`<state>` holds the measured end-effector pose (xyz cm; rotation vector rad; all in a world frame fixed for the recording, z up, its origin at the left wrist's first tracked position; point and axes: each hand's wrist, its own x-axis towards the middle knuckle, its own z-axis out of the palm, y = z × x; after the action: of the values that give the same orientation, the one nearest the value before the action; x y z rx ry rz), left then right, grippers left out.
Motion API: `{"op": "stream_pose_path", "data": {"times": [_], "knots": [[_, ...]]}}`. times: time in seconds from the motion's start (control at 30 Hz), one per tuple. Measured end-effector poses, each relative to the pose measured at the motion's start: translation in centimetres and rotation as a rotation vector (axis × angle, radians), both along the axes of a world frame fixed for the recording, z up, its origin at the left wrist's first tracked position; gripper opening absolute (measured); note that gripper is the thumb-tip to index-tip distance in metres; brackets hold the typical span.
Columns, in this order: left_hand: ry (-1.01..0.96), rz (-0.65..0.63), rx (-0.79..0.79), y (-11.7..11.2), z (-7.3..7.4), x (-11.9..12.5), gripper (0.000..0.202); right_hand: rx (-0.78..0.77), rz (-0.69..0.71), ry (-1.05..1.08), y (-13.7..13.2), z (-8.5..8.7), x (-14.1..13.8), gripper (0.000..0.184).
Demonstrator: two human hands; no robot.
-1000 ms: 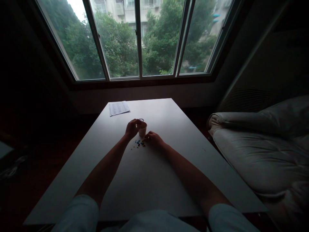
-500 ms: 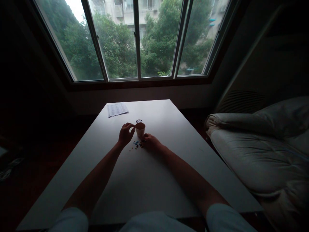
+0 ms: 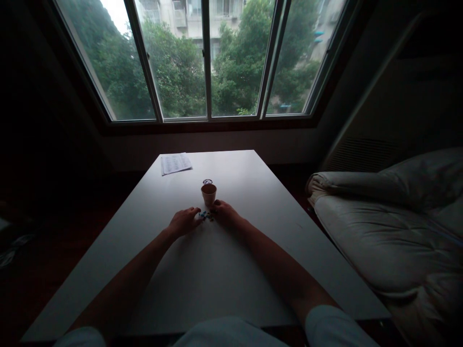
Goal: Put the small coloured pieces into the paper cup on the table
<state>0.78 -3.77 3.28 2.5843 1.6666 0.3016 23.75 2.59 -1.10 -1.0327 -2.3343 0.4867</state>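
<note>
A paper cup (image 3: pixel 209 195) stands upright on the white table, its mouth facing up and its inside dark. Small blue, orange and dark pieces (image 3: pixel 206 216) lie in a little heap just in front of it, too small to name. At the heap's left edge is my left hand (image 3: pixel 184 221), thumb and fingers apart, holding nothing that shows. Across from it, by the cup's base, my right hand (image 3: pixel 224 213) has its fingers bent and drawn together at the pieces. What its fingertips hold, if anything, is hidden.
Behind the cup lies a thin dark ring-shaped item (image 3: pixel 207 181). Printed sheets of paper (image 3: pixel 176 164) rest at the far left of the white table (image 3: pixel 217 279). A pale padded couch (image 3: pixel 376 236) stands to the right, and a window (image 3: pixel 206 62) is ahead.
My left hand has let go of the cup's rim and come down towards me to the left side of the small pieces. The pieces sit closer together. My right hand has barely moved.
</note>
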Motion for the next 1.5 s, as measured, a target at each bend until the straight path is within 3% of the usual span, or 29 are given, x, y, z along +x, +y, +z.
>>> {"op": "stream_pose_path", "data": {"times": [0.17, 0.4, 0.67, 0.97, 1.23, 1.5], "knots": [[0.086, -0.025, -0.014, -0.5, -0.1, 0.5, 0.037, 0.101, -0.005, -0.08, -0.1, -0.1, -0.1, 0.015], [0.11, 0.008, 0.008, -0.3, -0.4, 1.1, 0.023, 0.111, -0.002, -0.087, -0.5, 0.5, -0.2, 0.018], [0.111, 0.005, 0.051, 0.0, -1.1, 1.8, 0.022, 0.153, -0.046, -0.169, -0.3, 0.5, -0.3, 0.019], [0.074, 0.011, 0.044, 0.2, -1.2, 2.4, 0.016, 0.107, -0.089, -0.131, -0.4, 0.7, -0.5, 0.019], [0.05, 0.049, 0.005, 0.1, -1.0, 2.6, 0.02, 0.075, -0.103, -0.35, -0.9, 1.8, -0.5, 0.024], [-0.032, 0.051, -0.041, 0.0, -0.5, 2.5, 0.019, 0.03, -0.125, -0.39, -1.8, 2.5, -1.3, 0.024]]}}
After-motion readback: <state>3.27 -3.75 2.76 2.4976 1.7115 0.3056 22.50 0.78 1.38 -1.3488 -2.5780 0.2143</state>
